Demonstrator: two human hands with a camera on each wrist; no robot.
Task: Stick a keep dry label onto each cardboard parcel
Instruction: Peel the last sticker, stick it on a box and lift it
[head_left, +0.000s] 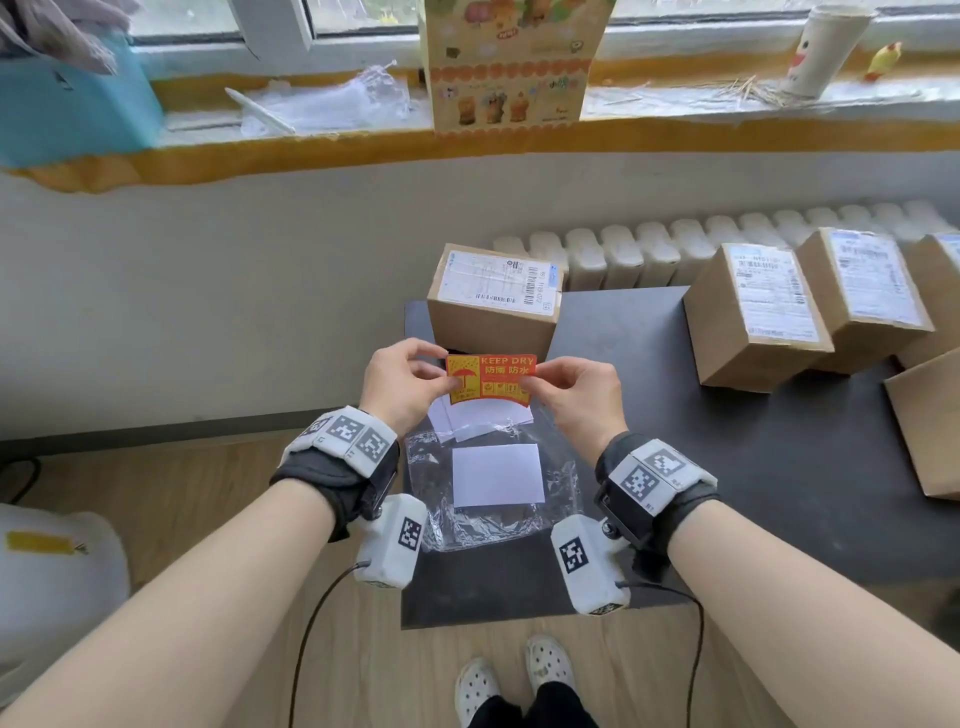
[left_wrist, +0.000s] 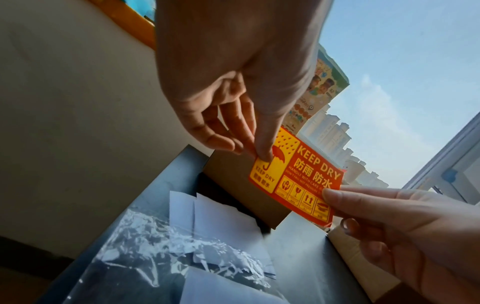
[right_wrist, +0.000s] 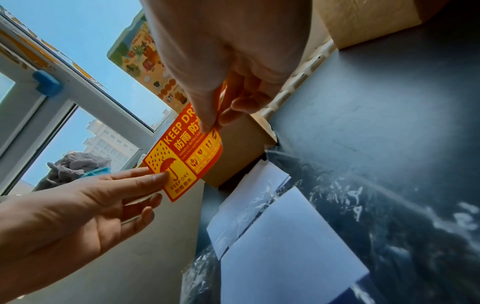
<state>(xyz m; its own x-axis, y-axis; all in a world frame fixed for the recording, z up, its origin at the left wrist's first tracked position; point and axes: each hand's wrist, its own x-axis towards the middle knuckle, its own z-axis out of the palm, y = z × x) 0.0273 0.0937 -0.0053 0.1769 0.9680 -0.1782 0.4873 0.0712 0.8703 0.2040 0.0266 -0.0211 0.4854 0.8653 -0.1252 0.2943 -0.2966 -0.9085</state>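
The left hand (head_left: 402, 382) pinches the left end of the keep dry label (head_left: 491, 380) between thumb and fingers, and the right hand (head_left: 576, 397) pinches its right end the same way, so the red and yellow sticker hangs in the air between them, printed face toward the person. It is held just in front of the nearest cardboard parcel (head_left: 493, 301), which stands on the far edge of the dark tabletop (head_left: 779, 467) with a white shipping slip on top. Below the hands lie a crumpled clear plastic bag (head_left: 488, 499) and several white paper sheets (head_left: 497, 475). More parcels (head_left: 758, 317) stand in a group at the right of the tabletop. Behind them runs a white radiator (head_left: 649, 254) against a pale wall, under a windowsill (head_left: 311, 150) carrying a printed paper bag (head_left: 511, 62) and a paper cup (head_left: 826, 49). The floor is wood.
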